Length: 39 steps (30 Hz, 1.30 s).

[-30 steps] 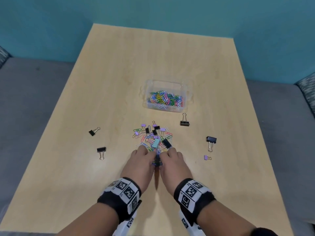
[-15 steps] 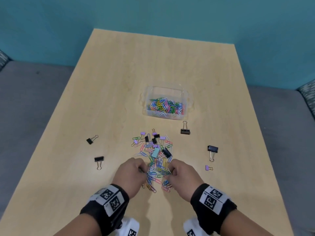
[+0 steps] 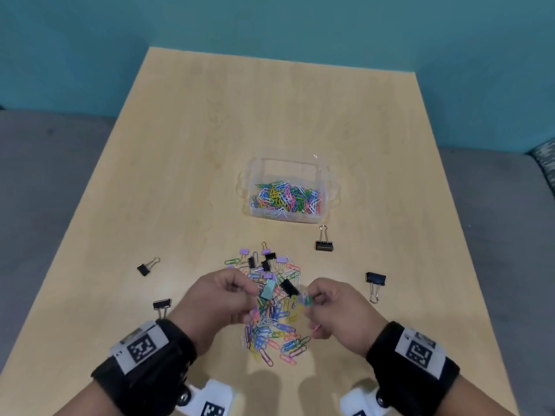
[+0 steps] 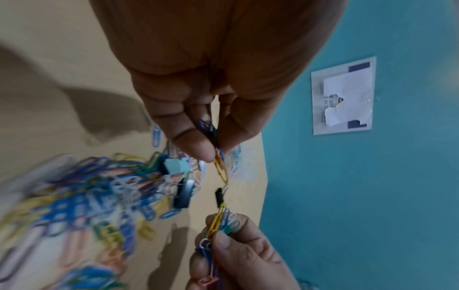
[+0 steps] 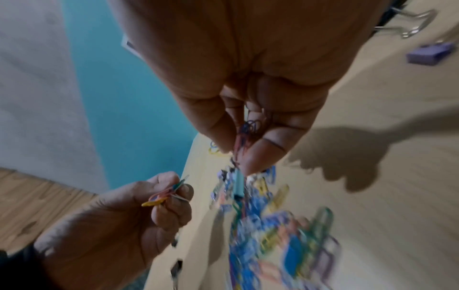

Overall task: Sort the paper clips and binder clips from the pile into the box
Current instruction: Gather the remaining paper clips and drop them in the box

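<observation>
A pile of coloured paper clips (image 3: 271, 328) mixed with small purple, black and teal binder clips lies on the wooden table, just in front of me. Both hands hover over it, a short way apart. My left hand (image 3: 249, 291) pinches a bunch of paper clips (image 4: 216, 145) between thumb and fingers. My right hand (image 3: 312, 297) grips another bunch of paper clips (image 5: 246, 137). A teal binder clip (image 3: 268, 289) shows between the hands. The clear plastic box (image 3: 285, 162) stands beyond the pile and holds many coloured paper clips.
Loose black binder clips lie around the pile: one near the box (image 3: 324, 245), one at the right (image 3: 375, 278), two at the left (image 3: 144, 269) (image 3: 161, 304). The table (image 3: 210, 145) ends at a teal wall; grey floor lies on both sides.
The hands were pressed together on the pile's near edge. They have drawn clips toward me, parted and lifted, each holding a bunch of paper clips.
</observation>
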Each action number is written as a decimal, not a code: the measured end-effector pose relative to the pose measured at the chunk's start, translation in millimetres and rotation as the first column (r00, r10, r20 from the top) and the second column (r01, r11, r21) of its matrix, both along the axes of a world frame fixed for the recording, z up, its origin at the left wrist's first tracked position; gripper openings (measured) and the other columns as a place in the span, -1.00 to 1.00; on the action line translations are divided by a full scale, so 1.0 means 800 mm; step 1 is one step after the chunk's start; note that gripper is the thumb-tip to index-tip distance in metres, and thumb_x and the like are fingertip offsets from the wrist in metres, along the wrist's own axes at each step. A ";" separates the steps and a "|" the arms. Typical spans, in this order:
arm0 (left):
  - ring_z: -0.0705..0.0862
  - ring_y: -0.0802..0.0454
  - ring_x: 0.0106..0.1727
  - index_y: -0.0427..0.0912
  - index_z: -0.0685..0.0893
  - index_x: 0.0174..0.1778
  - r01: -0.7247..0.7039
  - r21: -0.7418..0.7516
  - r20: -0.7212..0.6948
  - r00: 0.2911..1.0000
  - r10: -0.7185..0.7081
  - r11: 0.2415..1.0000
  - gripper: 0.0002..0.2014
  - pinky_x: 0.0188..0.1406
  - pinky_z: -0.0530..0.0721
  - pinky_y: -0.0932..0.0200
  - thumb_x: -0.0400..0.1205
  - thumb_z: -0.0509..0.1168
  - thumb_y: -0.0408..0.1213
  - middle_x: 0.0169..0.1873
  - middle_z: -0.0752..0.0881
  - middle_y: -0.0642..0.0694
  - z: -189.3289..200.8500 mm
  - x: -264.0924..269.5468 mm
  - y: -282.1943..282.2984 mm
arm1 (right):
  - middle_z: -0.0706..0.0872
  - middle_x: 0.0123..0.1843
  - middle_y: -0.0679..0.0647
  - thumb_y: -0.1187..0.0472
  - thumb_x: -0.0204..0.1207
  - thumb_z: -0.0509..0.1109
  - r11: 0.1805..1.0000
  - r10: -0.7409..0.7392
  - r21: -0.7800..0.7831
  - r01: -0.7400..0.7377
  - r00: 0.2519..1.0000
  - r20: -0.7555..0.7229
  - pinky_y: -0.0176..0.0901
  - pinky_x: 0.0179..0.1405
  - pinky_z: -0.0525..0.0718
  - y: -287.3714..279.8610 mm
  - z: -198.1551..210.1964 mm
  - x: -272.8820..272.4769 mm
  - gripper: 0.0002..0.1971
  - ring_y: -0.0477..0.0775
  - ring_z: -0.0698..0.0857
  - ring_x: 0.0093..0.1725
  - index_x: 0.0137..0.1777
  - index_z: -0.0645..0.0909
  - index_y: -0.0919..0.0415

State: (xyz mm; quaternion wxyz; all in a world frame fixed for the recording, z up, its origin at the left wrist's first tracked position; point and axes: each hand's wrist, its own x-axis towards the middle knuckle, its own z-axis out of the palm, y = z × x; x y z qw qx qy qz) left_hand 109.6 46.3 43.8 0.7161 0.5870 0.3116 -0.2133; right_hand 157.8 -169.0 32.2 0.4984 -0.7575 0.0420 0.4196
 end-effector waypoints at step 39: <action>0.65 0.13 -0.18 0.10 0.67 -0.27 0.241 0.605 0.147 0.903 -0.403 0.759 -0.85 -0.05 0.61 0.08 0.51 0.35 -0.29 -0.25 0.68 0.08 -0.039 -0.071 -0.035 | 0.66 -0.19 -0.05 0.18 0.51 0.26 0.932 0.323 -0.278 -0.232 0.881 0.347 -0.03 -0.07 0.62 0.016 -0.014 -0.078 -0.91 0.01 0.61 -0.17 -0.09 0.60 0.04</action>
